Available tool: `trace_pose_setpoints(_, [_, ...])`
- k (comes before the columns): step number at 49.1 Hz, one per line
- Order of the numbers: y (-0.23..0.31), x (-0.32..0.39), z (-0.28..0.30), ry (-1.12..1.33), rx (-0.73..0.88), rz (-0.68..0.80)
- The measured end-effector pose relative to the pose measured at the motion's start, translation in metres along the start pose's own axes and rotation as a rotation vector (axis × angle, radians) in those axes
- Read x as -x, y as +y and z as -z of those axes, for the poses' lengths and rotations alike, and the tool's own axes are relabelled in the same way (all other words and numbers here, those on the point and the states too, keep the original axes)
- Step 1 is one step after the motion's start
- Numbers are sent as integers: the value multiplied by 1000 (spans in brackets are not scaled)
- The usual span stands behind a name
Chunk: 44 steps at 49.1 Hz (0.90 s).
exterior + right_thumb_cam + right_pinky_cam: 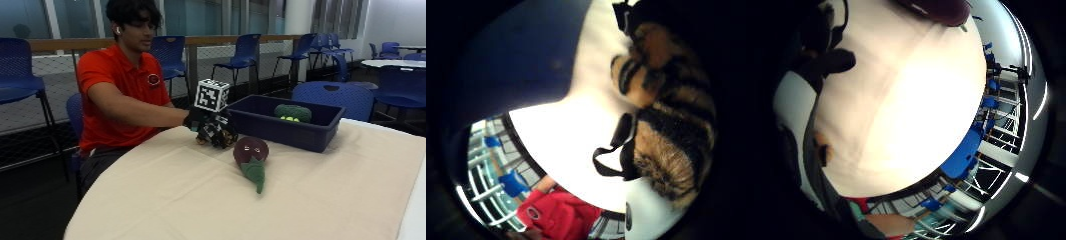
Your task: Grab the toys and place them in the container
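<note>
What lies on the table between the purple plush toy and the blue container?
Nothing: in the outside view only bare cream tablecloth separates the purple plush toy from the blue container. The gloved right hand, gripping a striped plush toy, is off to one side.

The bin (pixel 287 127) is dark navy blue, with a green plush toy (pixel 292 112) inside showing yellowish spots. The eggplant plush (pixel 251 159) is deep purple with a green stem end. The striped plush toy (pixel 671 125) has tan fur and black stripes, tablecloth (pixel 200 200) plain cream.
</note>
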<state>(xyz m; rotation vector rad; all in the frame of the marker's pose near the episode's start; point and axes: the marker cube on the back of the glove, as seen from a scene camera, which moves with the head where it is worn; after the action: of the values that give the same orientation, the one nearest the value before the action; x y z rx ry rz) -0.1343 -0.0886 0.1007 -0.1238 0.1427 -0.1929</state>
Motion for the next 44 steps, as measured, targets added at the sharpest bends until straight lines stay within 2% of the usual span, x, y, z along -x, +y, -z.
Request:
trace_pose_setpoints(11, [4, -29, 32, 29, -112, -56])
trace_pose_setpoints(25, [-2, -46, 128, 12, -229, -125])
trace_pose_setpoints(31, [-21, -32, 173, 13, -286, -108])
trace_pose_setpoints(44, [-69, 43, 218, -91, -318, 9])
